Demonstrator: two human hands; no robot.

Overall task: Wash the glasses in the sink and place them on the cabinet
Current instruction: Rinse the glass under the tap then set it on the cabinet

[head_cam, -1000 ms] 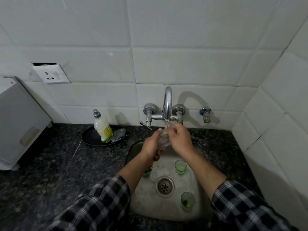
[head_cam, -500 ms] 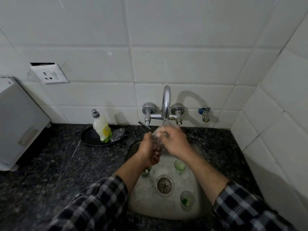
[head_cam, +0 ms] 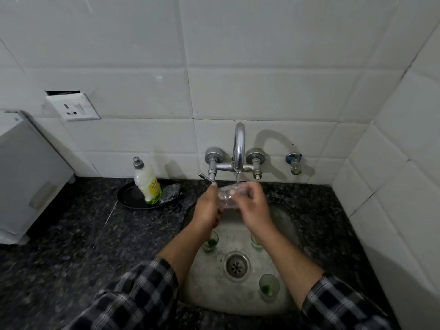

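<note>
Head camera shows the left hand [head_cam: 206, 211] and right hand [head_cam: 254, 209] together under the faucet [head_cam: 238, 148], fingers [head_cam: 248, 189] of both wrapped round a clear glass [head_cam: 226, 199] above the sink [head_cam: 214, 296]. Three green-tinted glasses [head_cam: 269, 285] stand upright around the drain [head_cam: 237, 264].

White wall tiles [head_cam: 262, 91]; black surface [head_cam: 71, 246] speckled grey. Sleeves [head_cam: 133, 298] checked dark and white. Chrome tap [head_cam: 238, 148], dull grey sink [head_cam: 209, 289]. The glass [head_cam: 226, 198] under the tap is clear; the glasses [head_cam: 268, 285] in the sink hold green. Soap bottle [head_cam: 147, 184] white and yellow-green, grey cap, on a black dish [head_cam: 129, 198].
</note>
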